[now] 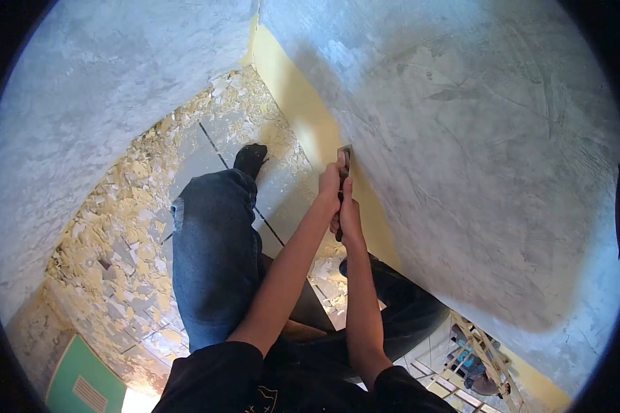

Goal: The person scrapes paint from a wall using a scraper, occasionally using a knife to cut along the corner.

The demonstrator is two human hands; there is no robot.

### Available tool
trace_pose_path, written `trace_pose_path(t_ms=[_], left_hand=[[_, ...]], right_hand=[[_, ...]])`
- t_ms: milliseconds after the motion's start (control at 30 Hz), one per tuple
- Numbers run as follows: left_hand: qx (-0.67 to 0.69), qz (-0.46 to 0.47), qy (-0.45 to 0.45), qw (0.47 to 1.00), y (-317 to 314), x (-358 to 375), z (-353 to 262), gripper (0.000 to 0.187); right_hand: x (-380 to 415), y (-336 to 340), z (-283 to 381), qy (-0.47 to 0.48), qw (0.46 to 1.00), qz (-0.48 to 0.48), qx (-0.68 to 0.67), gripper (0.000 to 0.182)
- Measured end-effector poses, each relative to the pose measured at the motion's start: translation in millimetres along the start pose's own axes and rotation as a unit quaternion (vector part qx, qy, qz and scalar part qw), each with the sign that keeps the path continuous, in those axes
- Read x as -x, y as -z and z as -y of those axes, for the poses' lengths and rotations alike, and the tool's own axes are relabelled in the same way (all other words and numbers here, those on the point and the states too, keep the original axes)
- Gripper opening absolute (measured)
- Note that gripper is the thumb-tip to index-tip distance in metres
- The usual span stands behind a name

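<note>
Both my hands are closed on a scraper with a dark handle. Its flat metal blade (348,148) touches the right-hand wall, where the bare grey surface (475,151) borders a strip of yellow paint (296,100) along the bottom. My left hand (330,182) grips forward, close to the blade. Further back, my right hand (350,219) is wrapped round the handle, and the handle's end shows below it. My fingers cover much of the scraper.
Paint flakes (127,206) lie thickly over the tiled floor (200,148), mostly along the left wall (110,82). My bent leg (213,255) is between the walls. A green panel (83,375) stands at lower left. Wooden pieces (486,358) and other items lie at lower right.
</note>
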State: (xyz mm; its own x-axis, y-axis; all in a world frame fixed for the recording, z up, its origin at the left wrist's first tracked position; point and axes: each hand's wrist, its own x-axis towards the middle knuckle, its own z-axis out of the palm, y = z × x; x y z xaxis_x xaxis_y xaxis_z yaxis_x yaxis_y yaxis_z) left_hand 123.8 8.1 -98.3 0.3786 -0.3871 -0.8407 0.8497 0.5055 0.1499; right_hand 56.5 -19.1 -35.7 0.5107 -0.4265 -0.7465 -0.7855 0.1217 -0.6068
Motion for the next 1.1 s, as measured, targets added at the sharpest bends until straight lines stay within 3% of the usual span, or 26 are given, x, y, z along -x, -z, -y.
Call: trace_pose_path(t_ms=[133, 233, 300, 367, 500, 567, 600, 667, 800, 867, 900, 1033, 1100], left_hand=[[-0.021, 0.0, -0.008, 1.0, 6.1, -10.1, 12.4, 0.054], [-0.057, -0.05, -0.025, 0.997, 1.8, 5.0, 14.3, 0.054], [-0.256, -0.246, -0.166, 0.92, 1.2, 20.5, 9.2, 0.05], [-0.255, -0.307, -0.233, 0.887, 10.1, 21.6, -5.3, 0.042], [-0.181, -0.265, -0.328, 0.889, -6.6, 67.3, -35.3, 0.031], [-0.182, -0.168, -0.44, 0.863, -13.8, 95.2, -38.0, 0.023], [-0.188, -0.162, -0.449, 0.859, -14.1, 112.6, -38.3, 0.023], [-0.232, -0.046, -0.464, 0.854, -7.0, 148.8, -36.8, 0.017], [-0.351, -0.007, -0.489, 0.799, 20.6, 190.0, -28.9, 0.012], [-0.404, -0.002, -0.504, 0.763, 40.0, 187.6, -25.4, 0.012], [-0.45, 0.0, -0.512, 0.732, 49.5, 182.6, -23.6, 0.012], [-0.524, 0.019, -0.477, 0.705, 79.7, 159.5, -10.7, 0.012], [-0.586, 0.015, -0.481, 0.652, 87.0, 156.2, -3.3, 0.011]], right_hand=[[7.2, 9.7, -6.4, -0.002, 0.999, 0.032, -0.002, 0.065], [19.9, 21.6, -7.0, -0.018, 0.998, 0.061, -0.011, 0.063], [37.1, 33.2, -10.3, -0.028, 0.996, 0.083, -0.017, 0.063], [61.7, 52.5, -15.0, 0.014, 0.993, 0.099, 0.068, 0.06], [97.4, 99.4, -42.8, 0.103, 0.982, 0.088, 0.13, 0.049], [116.0, 117.5, -58.9, 0.156, 0.967, 0.046, 0.196, 0.051], [121.9, 125.5, -65.7, 0.164, 0.968, 0.043, 0.186, 0.051], [127.1, 138.3, -80.7, 0.14, 0.957, 0.026, 0.253, 0.057], [98.5, 144.5, -134.2, 0.23, 0.919, -0.026, 0.318, 0.051], [96.4, 143.0, -141.0, 0.286, 0.865, -0.026, 0.411, 0.043], [96.5, 142.0, -142.6, 0.289, 0.867, -0.03, 0.404, 0.043], [96.0, 142.4, -140.6, 0.216, 0.867, 0.037, 0.448, 0.043], [95.1, 142.6, -138.8, 0.197, 0.861, 0.063, 0.465, 0.042]])
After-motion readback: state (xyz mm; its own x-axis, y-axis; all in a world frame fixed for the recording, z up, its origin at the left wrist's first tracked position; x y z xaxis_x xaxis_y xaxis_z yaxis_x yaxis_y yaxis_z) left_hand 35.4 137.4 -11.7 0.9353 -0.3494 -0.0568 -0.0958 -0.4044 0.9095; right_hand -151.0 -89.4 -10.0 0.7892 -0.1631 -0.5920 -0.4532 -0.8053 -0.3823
